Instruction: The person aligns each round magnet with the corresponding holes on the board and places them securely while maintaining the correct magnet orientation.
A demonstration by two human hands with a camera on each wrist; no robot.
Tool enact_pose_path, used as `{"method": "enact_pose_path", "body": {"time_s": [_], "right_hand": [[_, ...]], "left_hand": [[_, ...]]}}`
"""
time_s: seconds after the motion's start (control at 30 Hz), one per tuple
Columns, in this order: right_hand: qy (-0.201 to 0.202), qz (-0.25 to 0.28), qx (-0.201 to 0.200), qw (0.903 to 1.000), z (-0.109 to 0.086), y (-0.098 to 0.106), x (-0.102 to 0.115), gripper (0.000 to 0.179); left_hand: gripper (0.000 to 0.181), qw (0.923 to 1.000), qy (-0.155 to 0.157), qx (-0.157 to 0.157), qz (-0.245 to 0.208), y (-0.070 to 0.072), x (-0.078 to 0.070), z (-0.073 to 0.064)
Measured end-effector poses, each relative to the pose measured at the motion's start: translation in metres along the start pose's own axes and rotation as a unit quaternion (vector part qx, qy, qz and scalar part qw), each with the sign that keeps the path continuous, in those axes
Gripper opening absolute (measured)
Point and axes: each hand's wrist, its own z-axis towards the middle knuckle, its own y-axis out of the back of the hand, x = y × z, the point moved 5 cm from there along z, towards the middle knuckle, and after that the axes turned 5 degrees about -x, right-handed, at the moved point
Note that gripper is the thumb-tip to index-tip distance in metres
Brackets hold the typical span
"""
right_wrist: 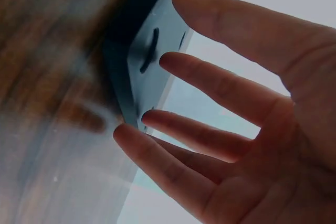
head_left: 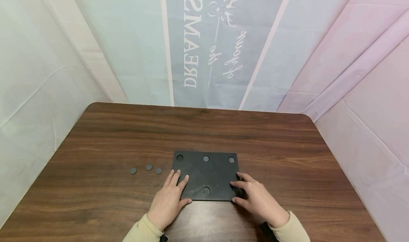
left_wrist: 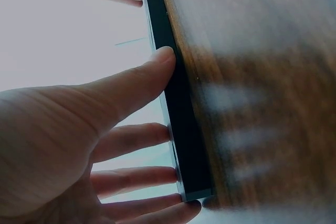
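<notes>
A flat black rectangular board (head_left: 218, 174) with round recesses lies on the table. Grey discs fill the far-middle (head_left: 206, 159) and far-right recesses; the far-left (head_left: 180, 157) and near-middle (head_left: 206, 191) ones look darker. My left hand (head_left: 167, 199) rests on the board's near-left corner, covering it, with extended fingers on top and the thumb at the front edge. Over the near-right corner, my right hand (head_left: 257, 195) spreads its fingers along the edge, beside a round recess (head_left: 235, 191). In the right wrist view, those fingers (right_wrist: 210, 85) look extended around the corner, with nothing between them.
Three small dark grey discs (head_left: 149, 167) lie loose on the brown wooden table (head_left: 127, 139), left of the board. A printed cloth backdrop (head_left: 204, 57) hangs behind the table's far edge, and pale cloth flanks both sides.
</notes>
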Motion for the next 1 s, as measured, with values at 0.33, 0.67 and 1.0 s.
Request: {"method": "enact_pose_path", "body": {"time_s": [0.33,0.67,1.0], "right_hand": [[-0.047,0.022,0.011,0.9986,0.001,-0.005,0.003,0.046],[-0.044,0.028,-0.005,0.9986,0.004,-0.006,0.006,0.043],[-0.045,0.031,-0.004,0.9985,0.004,-0.004,0.008,0.043]], "left_hand": [[0.066,1.0000,-0.005,0.008,0.003,0.004,0.003,0.005],[0.064,0.9997,-0.019,0.009,0.009,0.010,0.005,0.007],[0.032,0.9964,-0.031,-0.061,0.050,0.024,0.019,0.012]]}}
